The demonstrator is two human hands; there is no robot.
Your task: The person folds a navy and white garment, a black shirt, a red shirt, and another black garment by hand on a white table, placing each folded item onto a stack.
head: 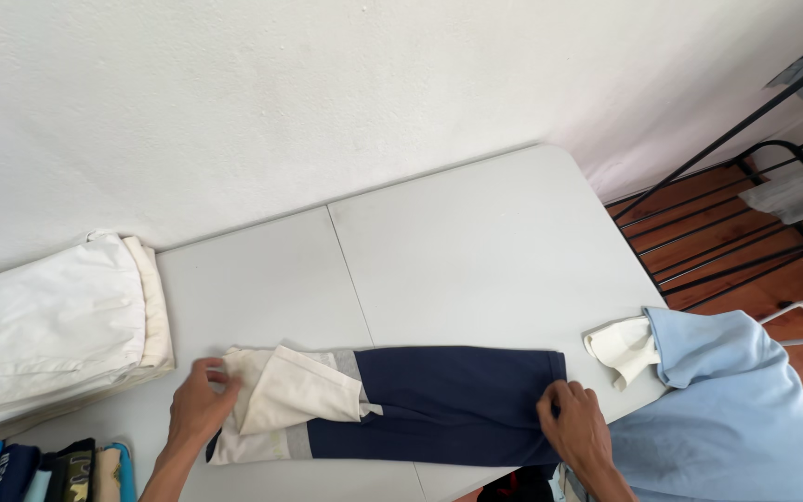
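Head view: both hands pinch the folded navy-and-cream garment on the counter, left hand at nine o'clock, right hand at three; mid-fold, ends need squaring.

A white plastered wall is filling the far side, soft even light lying across it. A grey folding table is standing against it. Far right, reddish wooden floor is showing under a black metal rack.
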